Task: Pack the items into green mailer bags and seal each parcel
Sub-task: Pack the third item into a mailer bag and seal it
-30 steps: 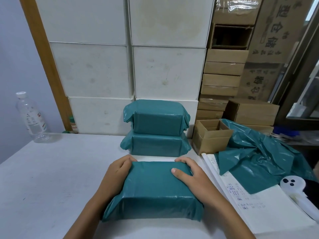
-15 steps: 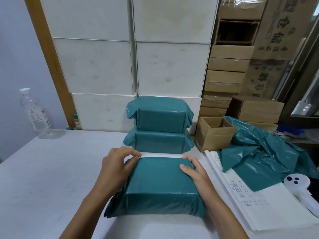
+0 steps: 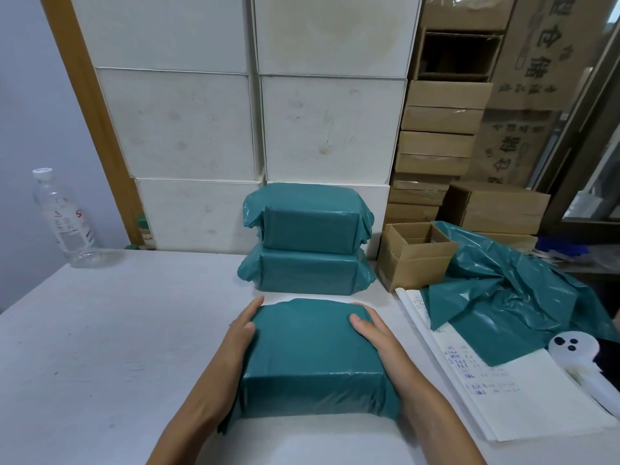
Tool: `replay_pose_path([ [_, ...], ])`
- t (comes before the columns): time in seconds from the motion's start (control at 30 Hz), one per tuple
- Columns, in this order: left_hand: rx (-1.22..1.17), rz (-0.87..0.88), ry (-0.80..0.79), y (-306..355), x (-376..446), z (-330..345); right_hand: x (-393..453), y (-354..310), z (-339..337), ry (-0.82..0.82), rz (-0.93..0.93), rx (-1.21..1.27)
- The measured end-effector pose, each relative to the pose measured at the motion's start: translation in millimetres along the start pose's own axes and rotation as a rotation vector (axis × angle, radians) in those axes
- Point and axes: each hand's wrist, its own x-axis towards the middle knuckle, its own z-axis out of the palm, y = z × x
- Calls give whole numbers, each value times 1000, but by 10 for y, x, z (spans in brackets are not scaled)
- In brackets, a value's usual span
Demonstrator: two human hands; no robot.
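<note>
Gripping a green parcel (image 3: 312,357) from both sides, the person has it flat on the white bench (image 3: 110,330), close to the near edge and just in front of them. Left hand (image 3: 235,344) lies along the parcel's left side, fingers straight and pressed to the wrap, thumb up on the top face. Right hand (image 3: 375,333) clamps the right side, fingers curled over the far right corner, thumb on top. Hands are apart, one per side, parcel between them. Wrap looks folded tight, glossy crease along the near top edge.

Just behind it, two more green parcels (image 3: 307,243) sit stacked, one on the other, against a wall of white boxes (image 3: 255,122). Small gap between the held parcel and the stack.

Right of the stack: an open cardboard box (image 3: 414,260), flaps up, inner divider visible. Loose green mailer bags (image 3: 503,297) lie crumpled beside it, draped partly over a sheet of paper (image 3: 496,397) with handwritten lines. White handheld device (image 3: 583,360) at the far right edge, partly cut off; type unclear.

Far left, back corner of the bench: clear plastic bottle (image 3: 63,219), upright, white cap. Brown cartons (image 3: 439,135) stacked behind the open box.
</note>
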Motion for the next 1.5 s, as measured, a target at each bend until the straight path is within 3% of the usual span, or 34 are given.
replay_pose_path([
  [0.4,-312,22,144,379,-457,331,-12,105,109,81,-16,145],
  [0.57,-322,54,221,431,-485,375,26,183,136,131,-39,183],
  [0.7,-330,79,187,417,-528,355,29,211,120,142,-44,175],
  [0.87,-237,-75,81,157,-95,113,23,243,124,174,-48,187],
  [0.93,-266,-46,51,64,36,36,18,253,116,184,-57,195],
  [1.03,-298,-18,143,296,-91,192,13,249,114,179,-76,172],
  [1.1,-346,91,135,327,-268,249,23,238,112,176,-91,178],
  [1.33,-305,106,148,388,-300,248,50,263,78,136,-101,146],
  [1.5,-402,-37,123,477,-302,280,63,266,70,122,-100,139],
])
